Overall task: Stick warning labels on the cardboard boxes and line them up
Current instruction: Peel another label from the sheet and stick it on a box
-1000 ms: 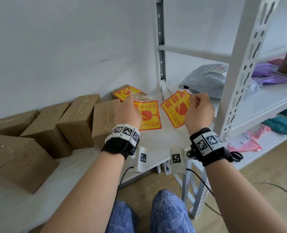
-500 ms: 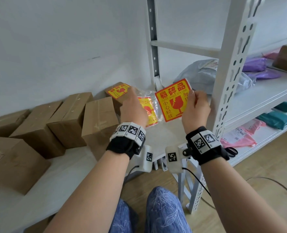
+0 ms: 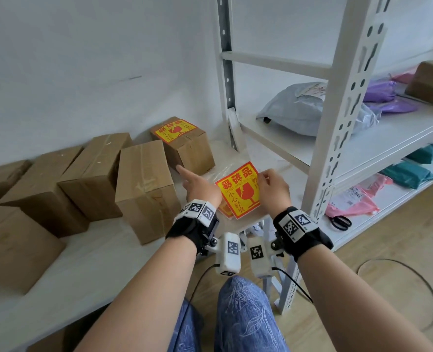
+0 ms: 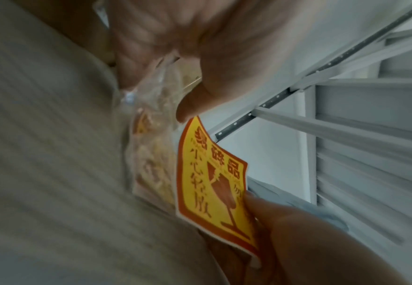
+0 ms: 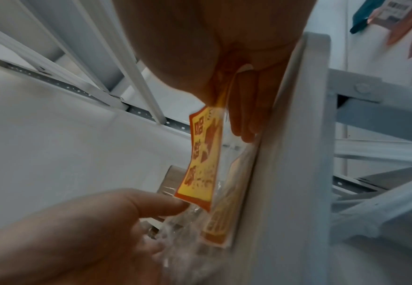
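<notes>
My right hand (image 3: 267,185) pinches the right corner of a yellow and red warning label (image 3: 240,193) and holds it just above the white table (image 3: 88,262). The label (image 4: 212,183) hangs free of the clear bag of labels (image 3: 218,174), which lies on the table. Over that bag lies my left hand (image 3: 195,180), index finger straight; it touches the bag (image 5: 214,216). One cardboard box (image 3: 190,151) at the back carries a label (image 3: 176,130). An unlabelled box (image 3: 144,189) stands left of my left hand, with several more (image 3: 96,174) further left.
A white metal shelf upright (image 3: 345,128) stands close to my right hand. Its shelves hold a grey parcel bag (image 3: 304,110) and purple, teal and pink parcels. Scissors (image 3: 340,221) lie on the low shelf. Cables run over the wooden floor (image 3: 400,288).
Both hands have come down from chest height to the table. The left hand has laid the bag of labels on the table and straightened its fingers. The right hand still holds the single label.
</notes>
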### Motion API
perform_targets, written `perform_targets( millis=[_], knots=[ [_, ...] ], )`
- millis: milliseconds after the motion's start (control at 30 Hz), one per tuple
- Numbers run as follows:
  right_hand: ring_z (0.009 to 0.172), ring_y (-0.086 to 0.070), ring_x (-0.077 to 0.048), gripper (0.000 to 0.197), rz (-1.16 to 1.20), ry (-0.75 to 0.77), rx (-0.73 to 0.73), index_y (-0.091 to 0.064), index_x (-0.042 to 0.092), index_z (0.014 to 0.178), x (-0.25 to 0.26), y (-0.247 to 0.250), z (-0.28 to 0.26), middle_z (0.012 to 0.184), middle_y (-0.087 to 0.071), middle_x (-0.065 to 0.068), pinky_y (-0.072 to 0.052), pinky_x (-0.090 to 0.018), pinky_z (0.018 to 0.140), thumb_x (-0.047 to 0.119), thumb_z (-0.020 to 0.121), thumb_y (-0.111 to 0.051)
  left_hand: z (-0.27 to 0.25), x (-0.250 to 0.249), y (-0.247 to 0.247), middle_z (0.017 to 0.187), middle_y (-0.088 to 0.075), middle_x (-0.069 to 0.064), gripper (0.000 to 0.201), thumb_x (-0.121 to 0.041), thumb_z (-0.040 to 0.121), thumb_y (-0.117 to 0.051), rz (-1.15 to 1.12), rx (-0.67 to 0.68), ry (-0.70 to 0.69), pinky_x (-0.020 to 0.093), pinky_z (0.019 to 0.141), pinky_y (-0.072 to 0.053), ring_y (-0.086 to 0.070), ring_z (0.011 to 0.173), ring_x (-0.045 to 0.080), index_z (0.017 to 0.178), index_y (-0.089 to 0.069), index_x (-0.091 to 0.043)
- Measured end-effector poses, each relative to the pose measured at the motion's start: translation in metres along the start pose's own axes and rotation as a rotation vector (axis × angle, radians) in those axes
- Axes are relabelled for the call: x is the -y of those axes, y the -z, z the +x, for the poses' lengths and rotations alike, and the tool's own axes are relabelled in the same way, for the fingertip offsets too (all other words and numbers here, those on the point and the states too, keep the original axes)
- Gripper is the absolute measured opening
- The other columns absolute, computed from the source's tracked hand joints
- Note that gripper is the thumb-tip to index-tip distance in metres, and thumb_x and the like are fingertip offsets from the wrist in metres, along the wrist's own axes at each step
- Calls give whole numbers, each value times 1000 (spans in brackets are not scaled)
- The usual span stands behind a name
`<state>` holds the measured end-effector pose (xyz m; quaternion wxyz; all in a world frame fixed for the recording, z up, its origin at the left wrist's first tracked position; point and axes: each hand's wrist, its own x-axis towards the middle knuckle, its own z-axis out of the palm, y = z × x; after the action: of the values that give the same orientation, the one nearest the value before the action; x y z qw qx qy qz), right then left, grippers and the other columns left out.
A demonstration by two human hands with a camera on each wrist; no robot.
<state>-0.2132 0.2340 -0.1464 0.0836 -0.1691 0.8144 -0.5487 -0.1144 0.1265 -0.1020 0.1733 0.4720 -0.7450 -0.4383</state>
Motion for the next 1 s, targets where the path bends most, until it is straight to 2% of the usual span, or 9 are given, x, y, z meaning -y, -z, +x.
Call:
perform_targets(
  millis=[100, 200, 267, 333, 467, 633, 733, 833, 1000],
  knots=[
    [82, -63, -14, 19, 32, 19, -21, -55, 21, 102, 1, -3, -3, 92, -62, 4, -56, -34, 76, 31, 105, -39, -1, -3, 4, 166, 9, 6, 81, 1, 95, -45, 165, -7, -116, 43, 119, -26, -9, 152, 30, 159, -2, -25],
    [83, -65, -15, 20, 140, 63, -65, -57, 24, 95, 9, -2, -4, 89, -65, 7, -57, -38, 76, 32, 104, -41, 5, -3, 8, 145, -49, 16, 37, -19, 101, -33, 148, 0, -303, 50, 120, -21, -34, 140, 35, 124, -62, -16],
    [77, -64, -15, 23, 227, 94, -104, -57, 25, 88, 18, 1, -5, 83, -65, 5, -54, -38, 72, 30, 104, -42, 3, -6, 9, 102, -68, 16, 45, -30, 102, -29, 79, -41, -401, 50, 118, -20, -51, 121, 38, 68, -57, -21],
    [72, -61, -15, 24, 293, 124, -129, -57, 23, 85, 26, 4, -6, 80, -65, 3, -54, -37, 69, 27, 104, -43, -2, -11, 15, 87, -66, 13, 52, -37, 105, -27, -6, -95, -479, 47, 118, -21, -55, 118, 32, 56, -39, -23],
    [73, -62, -17, 24, 324, 170, -159, -58, 23, 84, 40, 4, -9, 80, -64, 1, -56, -42, 70, 25, 103, -44, -16, -21, 33, 67, -53, 8, 52, -41, 106, -35, -244, -34, -549, 28, 66, -48, -55, 59, 11, 64, -40, -11],
    [78, -70, -27, 21, 303, 202, -149, -59, 31, 83, 59, -4, -22, 80, -69, -1, -59, -53, 71, 28, 101, -50, -14, -13, 54, 85, -74, 0, 15, -26, 98, -58, -200, -43, -600, 48, 75, -60, -72, 81, 19, 87, -68, -23],
    [78, -69, -23, 3, 283, 248, -164, -58, 27, 101, 71, -11, -31, 88, -68, 0, -59, -45, 69, 27, 98, -57, -21, -10, 70, 90, -75, 0, 10, -20, 97, -62, -233, -49, -570, 45, 78, -61, -73, 84, 16, 89, -66, -25],
    [98, -59, -16, 32, 148, 419, -234, -56, 23, 119, 83, -16, -39, 110, -60, 2, -50, -32, 85, 23, 89, -67, -27, -8, 88, 91, -74, 2, 7, -18, 94, -66, -268, -82, -545, 35, 74, -61, -73, 83, 16, 98, -66, -13],
    [97, -54, -23, 11, -114, 653, -167, -73, 20, 95, 114, -34, -59, 91, -64, 1, -43, -34, 84, 26, 86, -68, -30, 1, 114, 89, -75, 3, 19, -24, 90, -72, -285, -131, -504, 36, 78, -60, -73, 80, 16, 102, -66, -11]
  ],
)
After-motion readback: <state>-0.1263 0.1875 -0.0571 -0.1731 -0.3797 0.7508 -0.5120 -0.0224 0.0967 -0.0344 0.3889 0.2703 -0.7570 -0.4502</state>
